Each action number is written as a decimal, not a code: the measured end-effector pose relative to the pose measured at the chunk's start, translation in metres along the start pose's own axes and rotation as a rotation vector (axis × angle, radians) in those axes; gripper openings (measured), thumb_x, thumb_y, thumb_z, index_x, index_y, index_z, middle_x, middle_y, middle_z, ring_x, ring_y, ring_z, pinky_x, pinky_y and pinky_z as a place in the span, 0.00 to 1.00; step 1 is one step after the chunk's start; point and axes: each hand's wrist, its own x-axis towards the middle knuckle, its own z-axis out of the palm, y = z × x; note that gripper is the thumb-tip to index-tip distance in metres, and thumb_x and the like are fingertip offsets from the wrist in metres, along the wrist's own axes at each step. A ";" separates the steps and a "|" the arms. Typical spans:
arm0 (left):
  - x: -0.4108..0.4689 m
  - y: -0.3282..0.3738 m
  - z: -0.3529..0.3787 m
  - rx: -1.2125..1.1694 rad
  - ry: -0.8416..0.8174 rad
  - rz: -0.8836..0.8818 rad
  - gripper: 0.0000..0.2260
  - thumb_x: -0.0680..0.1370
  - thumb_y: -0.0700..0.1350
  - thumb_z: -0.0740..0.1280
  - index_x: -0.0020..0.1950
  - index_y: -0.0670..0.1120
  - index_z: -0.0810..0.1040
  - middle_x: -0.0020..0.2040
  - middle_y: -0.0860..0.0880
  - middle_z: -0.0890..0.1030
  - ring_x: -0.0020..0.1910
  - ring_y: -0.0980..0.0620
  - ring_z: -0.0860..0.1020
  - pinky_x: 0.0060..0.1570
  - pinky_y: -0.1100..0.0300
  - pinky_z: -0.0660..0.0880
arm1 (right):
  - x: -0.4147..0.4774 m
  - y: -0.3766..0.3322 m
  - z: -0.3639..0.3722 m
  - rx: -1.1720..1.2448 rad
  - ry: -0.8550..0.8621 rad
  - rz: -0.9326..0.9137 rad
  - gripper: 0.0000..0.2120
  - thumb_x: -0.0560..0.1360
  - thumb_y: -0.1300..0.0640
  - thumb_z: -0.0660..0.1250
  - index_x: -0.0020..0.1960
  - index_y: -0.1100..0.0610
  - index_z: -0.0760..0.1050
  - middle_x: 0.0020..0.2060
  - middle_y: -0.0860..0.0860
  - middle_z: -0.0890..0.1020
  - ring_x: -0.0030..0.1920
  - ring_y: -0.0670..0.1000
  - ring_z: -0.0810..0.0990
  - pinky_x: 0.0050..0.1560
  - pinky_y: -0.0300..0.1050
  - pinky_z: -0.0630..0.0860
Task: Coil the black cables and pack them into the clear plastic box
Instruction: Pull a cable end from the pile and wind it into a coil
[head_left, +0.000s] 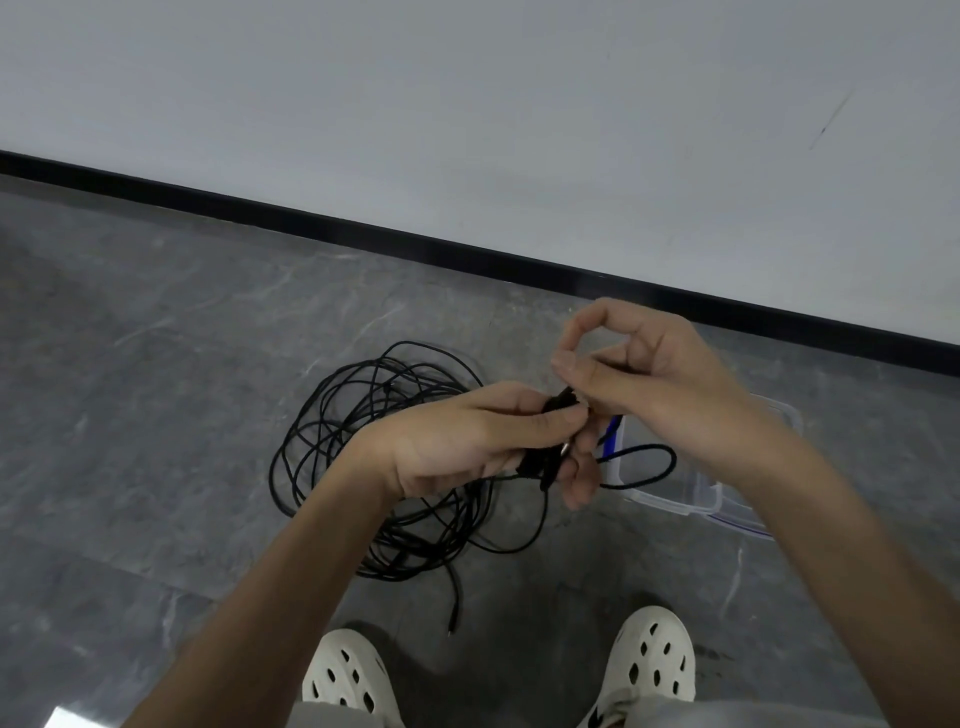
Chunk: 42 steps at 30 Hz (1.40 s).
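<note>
The cable (545, 462) is thin, light and bendy, so I think it will flop and tangle. A good place to hold it is at the hard plug ends, or right round the loops. The left hand (467, 441) has its fingers curled round a small bunch of it. The right hand (649, 374) has bent fingers and pinches the top of that bunch. The rest lies in a messy pile (332, 415) on the floor (156, 415), below the left hand. The box (675, 501) sits on the floor below the right hand.
</note>
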 end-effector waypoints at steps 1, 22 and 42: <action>0.000 0.000 0.000 -0.039 -0.005 0.005 0.12 0.83 0.42 0.53 0.46 0.41 0.73 0.38 0.50 0.81 0.41 0.54 0.79 0.47 0.65 0.73 | 0.000 0.000 -0.001 0.029 -0.023 0.003 0.10 0.72 0.51 0.71 0.48 0.55 0.74 0.27 0.53 0.79 0.28 0.53 0.77 0.40 0.54 0.75; -0.003 0.004 -0.009 -0.818 -0.013 0.224 0.13 0.83 0.45 0.57 0.46 0.37 0.74 0.38 0.42 0.80 0.41 0.45 0.79 0.48 0.55 0.77 | 0.005 0.004 0.019 0.090 0.060 0.026 0.24 0.72 0.45 0.58 0.47 0.66 0.78 0.40 0.67 0.81 0.39 0.57 0.81 0.43 0.43 0.81; 0.002 -0.004 -0.021 -1.111 0.190 0.454 0.13 0.83 0.45 0.57 0.50 0.36 0.74 0.42 0.39 0.78 0.46 0.40 0.78 0.52 0.52 0.77 | 0.002 0.017 0.024 -0.547 -0.109 0.285 0.06 0.79 0.56 0.63 0.44 0.52 0.76 0.35 0.48 0.84 0.37 0.41 0.82 0.41 0.33 0.78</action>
